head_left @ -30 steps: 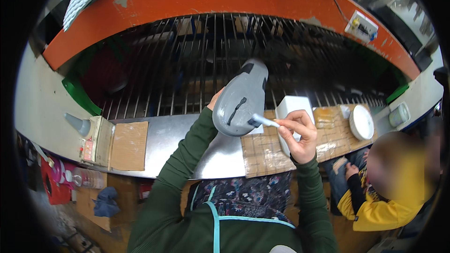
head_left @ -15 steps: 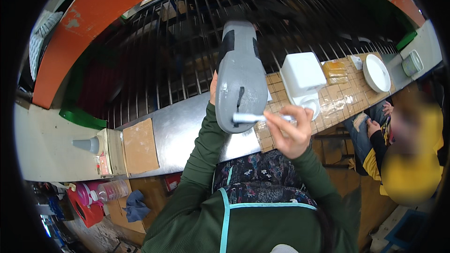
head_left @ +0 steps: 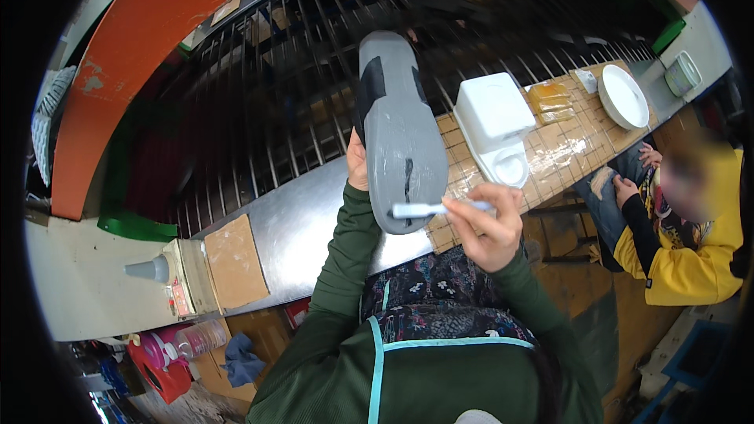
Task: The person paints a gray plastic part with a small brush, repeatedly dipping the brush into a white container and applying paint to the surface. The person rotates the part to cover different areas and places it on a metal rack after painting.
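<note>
A grey shoe sole (head_left: 404, 126) with black patches near its far end is held up, its flat face toward me. My left hand (head_left: 358, 161) grips it from the left side and behind; most of its fingers are hidden. A wet-looking sheen and a dark streak lie on the near half. My right hand (head_left: 488, 228) pinches a small white brush, much like a toothbrush (head_left: 420, 210), its head against the sole's near end. To the right stands a white container with a round cup (head_left: 495, 118) on the table's edge.
Metal roller bars (head_left: 275, 110) run beyond the steel bench (head_left: 306, 220). On the cardboard-covered part lie yellow wrapped blocks (head_left: 551, 102) and a white bowl (head_left: 624, 97). A cardboard piece (head_left: 236, 261) is at left. At right sits a person in yellow (head_left: 699, 259).
The brush head has shifted slightly down across the sole's near end. My view has turned a little, so the bench and the containers sit differently in the picture.
</note>
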Available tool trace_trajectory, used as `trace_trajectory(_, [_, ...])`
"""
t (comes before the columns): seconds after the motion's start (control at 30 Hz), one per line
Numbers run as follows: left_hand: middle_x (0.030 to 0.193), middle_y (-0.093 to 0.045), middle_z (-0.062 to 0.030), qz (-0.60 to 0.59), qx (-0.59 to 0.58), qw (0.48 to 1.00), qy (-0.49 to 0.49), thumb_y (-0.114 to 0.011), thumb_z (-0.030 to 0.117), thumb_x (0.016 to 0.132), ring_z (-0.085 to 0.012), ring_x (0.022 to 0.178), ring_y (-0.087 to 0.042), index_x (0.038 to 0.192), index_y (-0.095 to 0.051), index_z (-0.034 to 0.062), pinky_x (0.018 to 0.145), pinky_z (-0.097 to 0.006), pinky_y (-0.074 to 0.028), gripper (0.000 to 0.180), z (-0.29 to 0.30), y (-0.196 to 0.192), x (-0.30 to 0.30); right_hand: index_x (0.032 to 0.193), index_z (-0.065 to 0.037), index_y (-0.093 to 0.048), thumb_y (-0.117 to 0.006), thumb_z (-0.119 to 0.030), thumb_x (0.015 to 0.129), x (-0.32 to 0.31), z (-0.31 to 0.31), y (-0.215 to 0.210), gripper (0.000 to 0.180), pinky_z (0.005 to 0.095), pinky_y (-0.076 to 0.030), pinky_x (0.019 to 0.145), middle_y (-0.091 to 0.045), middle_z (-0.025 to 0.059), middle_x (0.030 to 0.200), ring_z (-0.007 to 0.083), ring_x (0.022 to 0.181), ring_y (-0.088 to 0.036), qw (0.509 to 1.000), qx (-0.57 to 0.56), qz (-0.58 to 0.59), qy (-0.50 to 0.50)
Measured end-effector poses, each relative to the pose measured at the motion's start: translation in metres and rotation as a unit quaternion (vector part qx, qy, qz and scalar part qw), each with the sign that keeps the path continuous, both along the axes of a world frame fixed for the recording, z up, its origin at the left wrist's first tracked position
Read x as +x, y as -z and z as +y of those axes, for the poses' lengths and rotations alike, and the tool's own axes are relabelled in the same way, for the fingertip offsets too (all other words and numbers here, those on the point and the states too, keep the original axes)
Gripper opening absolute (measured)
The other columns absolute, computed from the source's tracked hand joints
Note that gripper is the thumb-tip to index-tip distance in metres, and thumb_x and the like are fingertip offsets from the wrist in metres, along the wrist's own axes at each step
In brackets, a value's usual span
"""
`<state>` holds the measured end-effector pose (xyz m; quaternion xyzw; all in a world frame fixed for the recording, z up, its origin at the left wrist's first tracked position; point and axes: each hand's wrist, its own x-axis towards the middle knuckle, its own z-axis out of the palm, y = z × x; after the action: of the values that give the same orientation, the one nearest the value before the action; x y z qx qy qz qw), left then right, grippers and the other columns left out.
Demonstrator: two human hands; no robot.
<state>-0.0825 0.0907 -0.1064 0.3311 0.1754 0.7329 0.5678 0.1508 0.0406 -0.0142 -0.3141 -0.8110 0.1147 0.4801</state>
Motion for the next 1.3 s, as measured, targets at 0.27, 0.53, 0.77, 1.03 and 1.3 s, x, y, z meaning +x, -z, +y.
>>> trace_trajectory(0.27, [0.117, -0.061, -0.0112, 0.064, 0.041, 0.997, 0.028, -0.072, 0.009, 0.077, -0.0185, 0.101, -0.063, 0.130, -0.044, 0.0018, 0.088, -0.032, -0.051, 0.061, -0.026, -0.021, 0.026, 0.099, -0.015, -0.074, -0.074, -0.016, 0.075, -0.013, 0.081, -0.015, 0.024, 0.0310, -0.027, 0.070, -0.056, 0.0004, 0.088, 0.0107, 0.064, -0.047, 0.992, 0.008, 0.046, 0.115])
trace_trajectory(0.53, [0.101, -0.065, -0.0103, 0.141, -0.012, 0.982, -0.128, -0.073, 0.001, 0.076, -0.0136, 0.081, -0.064, 0.118, -0.049, 0.0009, 0.071, -0.025, -0.053, 0.048, -0.031, -0.052, 0.008, 0.100, -0.011, -0.073, -0.074, -0.007, 0.074, -0.006, 0.010, 0.044, 0.026, 0.0300, -0.034, 0.074, -0.056, 0.0034, 0.088, 0.0149, 0.078, -0.052, 0.983, -0.135, 0.078, 0.099])
trace_trajectory(0.77, [0.086, -0.062, -0.0051, 0.354, -0.117, 0.908, -0.191, -0.081, 0.004, 0.071, -0.0065, 0.063, -0.057, 0.102, -0.052, 0.0012, 0.053, -0.020, -0.047, 0.042, -0.046, -0.084, 0.017, 0.102, 0.006, -0.059, -0.050, -0.016, 0.095, 0.045, -0.003, 0.046, 0.025, 0.0199, -0.030, 0.058, -0.048, 0.0010, 0.080, 0.0058, 0.066, -0.039, 0.864, -0.433, 0.250, -0.054])
trace_trajectory(1.03, [0.094, -0.062, -0.0033, 0.417, -0.083, 0.878, -0.218, -0.082, 0.006, 0.069, -0.0093, 0.085, -0.059, 0.104, -0.055, -0.0002, 0.076, -0.024, -0.048, 0.045, -0.057, -0.088, 0.035, 0.111, 0.003, -0.051, -0.070, -0.016, 0.080, 0.006, 0.021, 0.003, 0.040, 0.0265, -0.037, 0.076, -0.044, 0.0055, 0.095, 0.0129, 0.080, -0.040, 0.945, -0.260, 0.185, -0.077])
trace_trajectory(1.3, [0.094, -0.064, -0.0043, 0.417, -0.096, 0.875, -0.228, -0.083, 0.006, 0.068, -0.0086, 0.083, -0.059, 0.102, -0.056, -0.0004, 0.073, -0.024, -0.049, 0.044, -0.066, -0.085, 0.048, 0.126, 0.005, -0.045, -0.078, -0.016, 0.071, -0.029, 0.035, -0.016, 0.067, 0.0258, -0.037, 0.078, -0.042, 0.0057, 0.108, 0.0124, 0.081, -0.036, 0.969, -0.208, 0.124, -0.044])
